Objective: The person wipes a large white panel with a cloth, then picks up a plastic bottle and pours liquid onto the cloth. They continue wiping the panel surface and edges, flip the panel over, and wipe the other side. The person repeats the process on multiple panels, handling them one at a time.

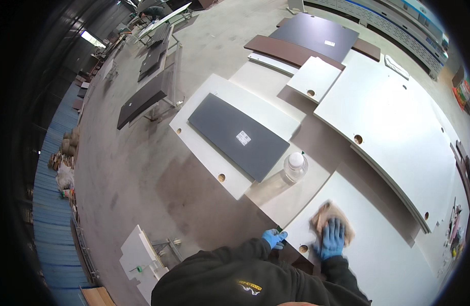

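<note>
My right hand [332, 237], in a blue glove, lies flat with its fingers stretched out on a crumpled tan cloth [322, 212]. The cloth rests on a white panel [373, 244] with a round hole near its front edge. My left hand [274, 238], gloved in blue too, is at the panel's left corner, its fingers bent against the edge. Just beyond stands a clear plastic bottle [295, 168] with a white cap. To the bottle's left, a dark grey panel [230, 133] with a white label lies on another white panel [207, 159].
Large white panels [387, 107] are stacked at the right. Brown boards [278, 50] and a dark panel [316, 33] lie at the far end. Dark boards [143, 99] rest on stands at the left. Small tools [453, 224] lie by the right rim. Someone [152, 12] bends over far off.
</note>
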`<state>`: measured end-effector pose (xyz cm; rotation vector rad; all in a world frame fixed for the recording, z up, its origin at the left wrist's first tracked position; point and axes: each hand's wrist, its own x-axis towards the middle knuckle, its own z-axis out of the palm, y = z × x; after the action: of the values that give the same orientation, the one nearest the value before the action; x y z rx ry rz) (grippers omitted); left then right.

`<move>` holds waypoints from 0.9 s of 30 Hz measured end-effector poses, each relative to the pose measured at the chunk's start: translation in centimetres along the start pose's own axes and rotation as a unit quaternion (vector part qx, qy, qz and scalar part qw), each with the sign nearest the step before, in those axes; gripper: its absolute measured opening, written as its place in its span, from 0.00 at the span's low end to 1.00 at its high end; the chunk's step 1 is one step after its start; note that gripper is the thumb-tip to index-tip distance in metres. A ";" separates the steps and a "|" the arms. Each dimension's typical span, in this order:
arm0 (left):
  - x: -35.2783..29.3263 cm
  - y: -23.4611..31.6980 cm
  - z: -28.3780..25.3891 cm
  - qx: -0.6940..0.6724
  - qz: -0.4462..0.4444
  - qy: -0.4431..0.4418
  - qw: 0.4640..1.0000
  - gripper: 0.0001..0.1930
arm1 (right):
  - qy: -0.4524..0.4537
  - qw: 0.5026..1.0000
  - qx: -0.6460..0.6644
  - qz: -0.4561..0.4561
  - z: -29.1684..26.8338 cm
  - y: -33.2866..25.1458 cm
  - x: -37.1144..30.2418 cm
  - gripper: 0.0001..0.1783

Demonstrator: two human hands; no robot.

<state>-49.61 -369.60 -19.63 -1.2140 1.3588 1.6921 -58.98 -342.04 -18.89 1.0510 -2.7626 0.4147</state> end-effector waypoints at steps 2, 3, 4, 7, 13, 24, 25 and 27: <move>0.2 0.2 -0.2 0.024 -0.003 -0.020 0.999 0.34 | -0.003 0.998 0.056 -0.021 -0.5 -0.6 -3.4 0.46; 0.3 0.2 -0.2 0.013 0.003 -0.015 1.000 0.30 | -0.057 0.997 0.052 -0.015 -0.3 -0.3 -3.9 0.46; 0.4 0.0 -0.3 0.003 0.008 -0.008 1.000 0.26 | -0.091 0.994 0.062 -0.002 -0.2 0.3 -3.6 0.45; 0.8 -0.5 -0.3 -0.028 0.004 -0.001 1.000 0.23 | -0.071 0.997 0.009 0.034 1.3 4.4 2.8 0.47; 1.4 -1.4 0.1 -0.011 0.013 0.026 1.000 0.24 | -0.123 0.954 -0.052 0.270 2.7 12.2 18.6 0.49; 2.3 -3.4 0.8 -0.040 0.064 0.062 0.995 0.21 | -0.015 0.997 0.066 0.033 5.6 -6.0 6.8 0.44; 2.7 -3.9 0.5 -0.046 0.084 0.062 0.993 0.21 | 0.036 0.999 0.029 -0.022 5.9 -7.8 5.8 0.44; 3.4 -5.4 -0.1 -0.041 0.159 0.074 0.984 0.21 | 0.067 0.991 0.079 -0.083 6.1 -10.0 4.1 0.42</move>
<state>-45.95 -368.55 -24.79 -1.2408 1.6601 1.9236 -55.61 -353.65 -21.69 1.2291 -2.5343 0.6618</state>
